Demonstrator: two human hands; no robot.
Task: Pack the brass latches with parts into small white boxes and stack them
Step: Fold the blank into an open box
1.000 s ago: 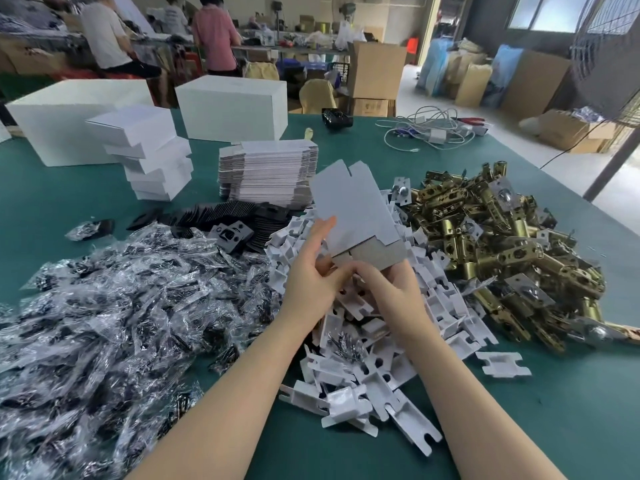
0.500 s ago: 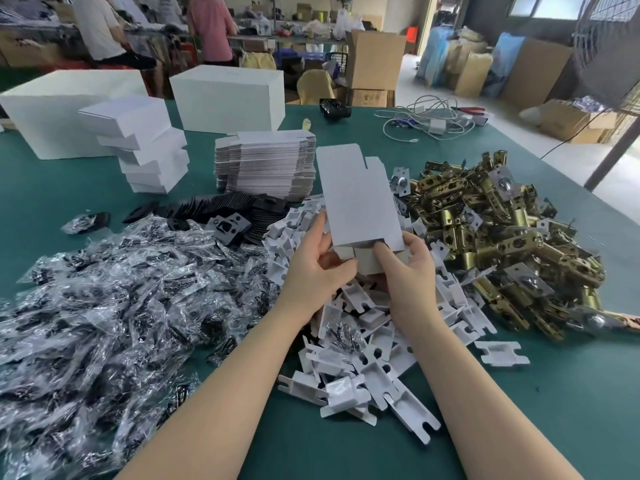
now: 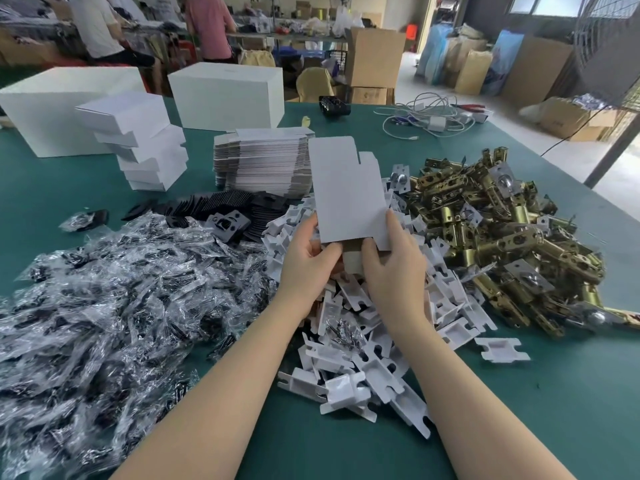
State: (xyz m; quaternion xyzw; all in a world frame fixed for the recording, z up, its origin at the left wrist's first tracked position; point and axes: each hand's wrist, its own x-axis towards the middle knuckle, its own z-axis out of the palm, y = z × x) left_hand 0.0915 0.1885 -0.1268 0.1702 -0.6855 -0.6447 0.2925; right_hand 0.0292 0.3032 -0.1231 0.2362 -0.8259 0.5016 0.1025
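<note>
White box blank [image 3: 348, 188] between both gripping hands

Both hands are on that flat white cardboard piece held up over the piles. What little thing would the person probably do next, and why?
Probably fold the bottom flaps shut to form a box. The flat white cardboard box blank is held at its lower end by the left hand and right hand, with a brown inner flap showing between the thumbs. Nothing can go in yet; the heap of brass latches lies untouched beside it.

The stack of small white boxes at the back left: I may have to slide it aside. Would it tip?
Probably. The stack of small white boxes already leans, with boxes offset unevenly. Being thin card, they are likely light and would slide apart, so push from the bottom box.
</note>
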